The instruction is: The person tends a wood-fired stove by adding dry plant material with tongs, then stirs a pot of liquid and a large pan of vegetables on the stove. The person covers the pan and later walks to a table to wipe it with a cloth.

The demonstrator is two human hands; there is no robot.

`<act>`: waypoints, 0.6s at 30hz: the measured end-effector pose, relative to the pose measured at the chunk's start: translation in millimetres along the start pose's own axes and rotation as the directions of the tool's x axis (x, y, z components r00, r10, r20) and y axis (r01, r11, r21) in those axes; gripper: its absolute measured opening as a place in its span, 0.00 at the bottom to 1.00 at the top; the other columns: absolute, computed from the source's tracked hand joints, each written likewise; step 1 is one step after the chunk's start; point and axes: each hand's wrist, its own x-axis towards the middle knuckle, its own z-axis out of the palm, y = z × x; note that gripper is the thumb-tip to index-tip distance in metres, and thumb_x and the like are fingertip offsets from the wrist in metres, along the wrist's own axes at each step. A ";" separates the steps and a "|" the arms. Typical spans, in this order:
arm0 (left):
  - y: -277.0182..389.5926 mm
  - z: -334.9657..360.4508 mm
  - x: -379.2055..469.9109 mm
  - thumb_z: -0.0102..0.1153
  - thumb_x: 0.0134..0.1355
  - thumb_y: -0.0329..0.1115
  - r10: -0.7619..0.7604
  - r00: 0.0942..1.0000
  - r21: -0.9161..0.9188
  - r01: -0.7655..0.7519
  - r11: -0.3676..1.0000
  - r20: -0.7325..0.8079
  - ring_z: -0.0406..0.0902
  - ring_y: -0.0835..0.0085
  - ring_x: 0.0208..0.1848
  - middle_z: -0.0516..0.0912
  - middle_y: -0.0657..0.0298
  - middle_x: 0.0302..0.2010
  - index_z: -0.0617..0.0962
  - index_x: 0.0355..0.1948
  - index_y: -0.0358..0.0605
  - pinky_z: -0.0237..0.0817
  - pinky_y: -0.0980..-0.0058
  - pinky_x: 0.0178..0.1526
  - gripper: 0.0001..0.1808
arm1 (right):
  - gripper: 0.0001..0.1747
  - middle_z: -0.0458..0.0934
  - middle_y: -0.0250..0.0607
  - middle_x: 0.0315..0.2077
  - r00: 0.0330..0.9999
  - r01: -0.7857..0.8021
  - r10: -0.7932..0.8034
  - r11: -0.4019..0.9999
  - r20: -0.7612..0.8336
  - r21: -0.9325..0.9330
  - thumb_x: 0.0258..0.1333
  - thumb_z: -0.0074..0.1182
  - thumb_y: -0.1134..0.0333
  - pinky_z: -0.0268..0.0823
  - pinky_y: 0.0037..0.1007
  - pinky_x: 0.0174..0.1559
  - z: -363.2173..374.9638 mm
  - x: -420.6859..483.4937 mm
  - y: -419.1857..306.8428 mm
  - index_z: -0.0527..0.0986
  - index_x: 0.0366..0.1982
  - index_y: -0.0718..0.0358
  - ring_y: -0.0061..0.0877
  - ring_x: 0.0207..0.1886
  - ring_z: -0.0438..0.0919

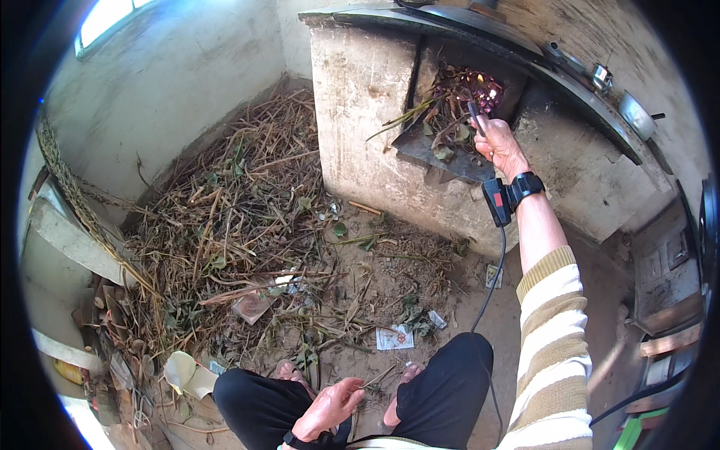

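Observation:
My right hand (498,147) grips a dark rod-like handle (476,117), its far end among the burning stalks and leaves. Embers and small flames (485,90) glow inside the mouth of a plastered stove. Dry leaves and green stems (441,132) spill from the mouth onto a dark metal plate (419,147) below it. Between my knees, low in the view, is my left hand (332,406) with fingers bent. A thin twig (379,376) shows at its fingertips; whether it is held or lies on the ground behind, I cannot tell.
A heap of dry stalks (236,208) covers the floor left of the stove (360,112). Paper scraps and a printed packet (395,337) lie by my feet. A cable (488,298) hangs from my right wrist device (498,201). A metal pan (637,115) sits on the stove's right.

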 end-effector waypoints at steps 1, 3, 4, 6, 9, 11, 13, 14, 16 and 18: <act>0.0 0.6 -0.2 0.54 0.65 0.35 0.019 1.000 0.004 -0.019 1.000 -0.004 0.82 0.57 0.39 0.84 0.49 0.36 0.74 0.50 0.36 0.72 0.67 0.41 0.16 | 0.18 0.54 0.20 0.12 1.000 0.017 -0.017 1.000 -0.013 -0.006 0.58 0.56 0.60 0.43 0.19 0.14 2.7 -5.4 -1.8 0.63 0.19 0.53 0.11 0.11 0.52; -0.7 1.8 -1.6 0.54 0.65 0.35 0.024 1.000 0.009 -0.024 1.000 0.001 0.82 0.57 0.39 0.84 0.49 0.36 0.74 0.50 0.36 0.72 0.67 0.41 0.16 | 0.20 0.53 0.20 0.12 0.994 0.001 -0.015 0.992 -0.105 -0.128 0.57 0.54 0.55 0.42 0.20 0.14 7.4 -20.3 -6.1 0.62 0.17 0.52 0.12 0.11 0.51; -1.1 2.5 -2.5 0.54 0.65 0.35 0.024 1.000 0.010 -0.024 1.000 0.001 0.82 0.57 0.39 0.84 0.49 0.35 0.74 0.50 0.35 0.72 0.67 0.41 0.16 | 0.21 0.53 0.19 0.12 0.988 -0.005 -0.023 0.984 -0.151 -0.181 0.57 0.53 0.53 0.42 0.20 0.14 8.5 -30.4 -8.8 0.62 0.16 0.52 0.12 0.11 0.51; -2.1 4.2 -4.2 0.54 0.65 0.36 0.018 1.000 0.005 -0.018 1.000 0.005 0.82 0.56 0.38 0.84 0.49 0.35 0.74 0.49 0.35 0.72 0.67 0.41 0.16 | 0.24 0.52 0.17 0.14 0.981 -0.002 -0.060 0.947 -0.182 -0.322 0.59 0.50 0.43 0.39 0.18 0.14 8.9 -52.5 -13.0 0.61 0.20 0.51 0.09 0.12 0.50; -3.1 7.8 -4.9 0.54 0.65 0.36 0.052 0.999 0.014 -0.052 0.999 0.010 0.82 0.56 0.38 0.84 0.49 0.35 0.74 0.49 0.35 0.72 0.67 0.41 0.17 | 0.23 0.50 0.18 0.13 0.968 -0.032 -0.100 0.858 -0.228 -0.513 0.60 0.50 0.46 0.40 0.21 0.15 7.7 -91.2 -18.4 0.60 0.20 0.52 0.10 0.12 0.50; -3.5 9.1 -7.8 0.55 0.65 0.36 0.090 0.996 0.016 -0.089 0.996 -0.008 0.82 0.61 0.36 0.84 0.50 0.34 0.74 0.49 0.35 0.72 0.68 0.39 0.17 | 0.21 0.52 0.18 0.14 0.964 -0.073 -0.058 0.881 -0.259 -0.468 0.63 0.48 0.49 0.41 0.19 0.15 7.7 -123.8 -21.5 0.61 0.22 0.53 0.09 0.13 0.51; -4.9 10.7 -10.9 0.55 0.65 0.36 0.006 1.000 -0.023 -0.006 1.000 0.013 0.82 0.63 0.34 0.84 0.50 0.34 0.74 0.49 0.35 0.72 0.69 0.37 0.16 | 0.18 0.54 0.18 0.15 0.982 -0.008 -0.063 0.929 -0.178 -0.370 0.64 0.48 0.52 0.41 0.18 0.14 5.9 -170.6 -22.3 0.65 0.26 0.56 0.08 0.13 0.51; -6.5 10.6 -13.0 0.55 0.65 0.35 0.066 0.998 0.024 -0.066 0.998 -0.009 0.82 0.65 0.33 0.84 0.51 0.33 0.74 0.50 0.36 0.71 0.70 0.36 0.16 | 0.17 0.54 0.18 0.16 0.981 -0.011 -0.053 0.946 -0.189 -0.323 0.65 0.49 0.53 0.42 0.16 0.14 6.5 -195.9 -20.1 0.67 0.28 0.57 0.07 0.13 0.52; -10.1 9.9 -15.4 0.55 0.65 0.34 0.103 0.994 0.001 -0.103 0.995 -0.025 0.82 0.64 0.33 0.83 0.50 0.33 0.74 0.49 0.36 0.71 0.70 0.36 0.15 | 0.16 0.55 0.18 0.16 0.979 0.011 -0.063 0.967 -0.193 -0.255 0.65 0.50 0.53 0.42 0.15 0.13 12.7 -248.9 -10.8 0.68 0.34 0.60 0.06 0.13 0.52; -13.9 9.1 -19.0 0.55 0.65 0.34 0.124 0.992 0.015 -0.123 0.992 -0.035 0.82 0.62 0.34 0.83 0.50 0.33 0.74 0.48 0.36 0.72 0.70 0.37 0.15 | 0.18 0.56 0.18 0.17 0.981 0.053 -0.094 0.970 -0.170 -0.236 0.63 0.52 0.52 0.44 0.13 0.13 25.7 -302.5 6.7 0.67 0.39 0.60 0.05 0.14 0.54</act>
